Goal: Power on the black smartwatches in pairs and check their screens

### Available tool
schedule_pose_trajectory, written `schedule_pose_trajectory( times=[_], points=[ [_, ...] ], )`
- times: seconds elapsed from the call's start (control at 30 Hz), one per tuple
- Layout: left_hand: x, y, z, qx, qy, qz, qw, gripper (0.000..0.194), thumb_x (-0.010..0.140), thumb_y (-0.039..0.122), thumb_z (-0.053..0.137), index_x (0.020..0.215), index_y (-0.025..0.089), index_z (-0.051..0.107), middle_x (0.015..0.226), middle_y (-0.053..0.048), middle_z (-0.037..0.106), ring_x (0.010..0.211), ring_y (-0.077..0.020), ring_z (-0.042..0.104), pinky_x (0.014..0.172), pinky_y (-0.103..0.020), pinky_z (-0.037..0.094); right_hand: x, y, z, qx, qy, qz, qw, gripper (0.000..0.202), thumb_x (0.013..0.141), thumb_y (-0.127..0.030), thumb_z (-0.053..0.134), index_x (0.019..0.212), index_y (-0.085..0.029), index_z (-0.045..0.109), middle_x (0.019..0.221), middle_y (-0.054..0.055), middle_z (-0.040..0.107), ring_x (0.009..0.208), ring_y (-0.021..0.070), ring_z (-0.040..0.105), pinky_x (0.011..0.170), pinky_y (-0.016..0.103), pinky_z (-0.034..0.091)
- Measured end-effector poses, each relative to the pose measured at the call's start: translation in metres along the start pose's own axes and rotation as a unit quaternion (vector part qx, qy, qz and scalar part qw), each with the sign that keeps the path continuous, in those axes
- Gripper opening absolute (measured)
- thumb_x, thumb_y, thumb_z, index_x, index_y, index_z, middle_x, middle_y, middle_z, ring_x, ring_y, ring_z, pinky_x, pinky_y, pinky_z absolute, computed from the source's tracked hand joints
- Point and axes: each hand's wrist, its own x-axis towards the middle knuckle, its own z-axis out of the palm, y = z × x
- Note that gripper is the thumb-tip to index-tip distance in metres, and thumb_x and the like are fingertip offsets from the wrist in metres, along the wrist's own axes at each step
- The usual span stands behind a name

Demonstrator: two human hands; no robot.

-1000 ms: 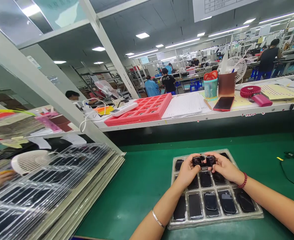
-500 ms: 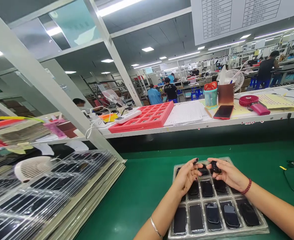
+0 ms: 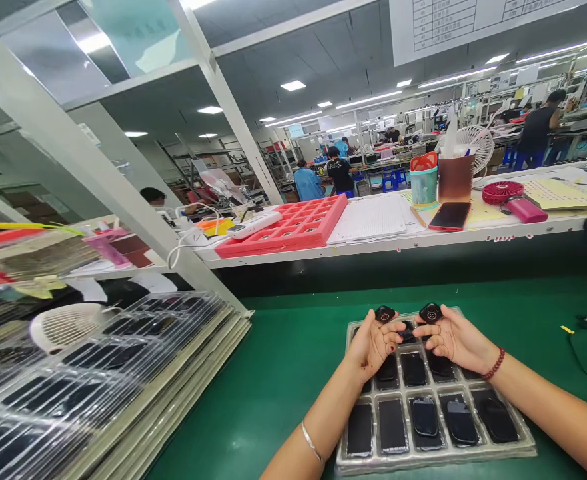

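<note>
A clear plastic tray (image 3: 433,393) with several compartments lies on the green mat, and black rectangular pieces sit in its compartments. Over its far left part, my left hand (image 3: 376,340) pinches a small black watch-like device (image 3: 385,313) by thumb and fingers, its round back showing. Close by on the right, my right hand (image 3: 458,337) grips a similar black device (image 3: 430,313), also with its round back visible. Between my fingertips another dark piece (image 3: 407,332) shows in the tray, partly hidden. Both hands are raised above the tray, not touching each other.
Stacked clear trays (image 3: 123,373) fill the left side, with a white fan (image 3: 68,327) on top. On the shelf are a red foam tray (image 3: 298,227), papers (image 3: 370,219), a phone (image 3: 450,217) and a cup (image 3: 424,187). A cable (image 3: 586,367) lies at right. People sit far behind.
Both hands have turned the devices so that their round backs now show. The right device has risen slightly. The whole view has shifted a little.
</note>
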Motion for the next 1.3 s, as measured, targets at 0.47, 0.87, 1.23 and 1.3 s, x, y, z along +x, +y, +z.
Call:
schedule_pose_trajectory(
  times=[0.47,0.87,1.23,1.3],
  points=[
    [-0.005,-0.018,0.008,0.271,0.029,0.107,0.956,0.06,0.062,0.007,0.068,0.117,0.02,0.047,0.105,-0.007,0.063,0.079,-0.0143,0.063,0.061,-0.02,0.045,-0.001,0.013,0.011,-0.196,0.04,-0.127,0.972,0.056,0.071,-0.018,0.066,0.12,-0.026,0.041,0.109,0.006,0.057,0.075,0.013,0.061,0.062,0.026,0.053],
    [-0.006,-0.021,0.007,0.352,0.003,0.112,0.929,0.043,0.071,0.014,0.06,0.113,0.018,0.054,0.092,-0.006,0.065,0.068,-0.0126,0.061,0.059,-0.022,0.044,0.002,0.019,0.012,-0.343,0.063,-0.153,0.925,0.037,0.074,-0.012,0.054,0.109,-0.021,0.047,0.087,0.0,0.057,0.056,0.0084,0.053,0.054,0.024,0.046],
    [-0.006,-0.019,0.007,0.363,0.009,0.115,0.925,0.038,0.074,0.021,0.059,0.112,0.017,0.055,0.091,-0.007,0.064,0.066,-0.0134,0.062,0.051,-0.02,0.039,0.0,0.016,0.016,-0.359,0.071,-0.161,0.917,0.028,0.075,-0.017,0.056,0.102,-0.021,0.049,0.087,0.0,0.057,0.055,0.009,0.052,0.055,0.025,0.047],
    [-0.007,-0.018,0.009,0.359,0.009,0.112,0.927,0.039,0.072,0.017,0.058,0.111,0.018,0.054,0.092,-0.007,0.064,0.066,-0.0132,0.062,0.053,-0.02,0.04,0.0,0.016,0.017,-0.359,0.074,-0.16,0.917,0.028,0.074,-0.017,0.056,0.101,-0.022,0.049,0.086,0.0,0.057,0.055,0.0094,0.053,0.055,0.025,0.047]
  ],
)
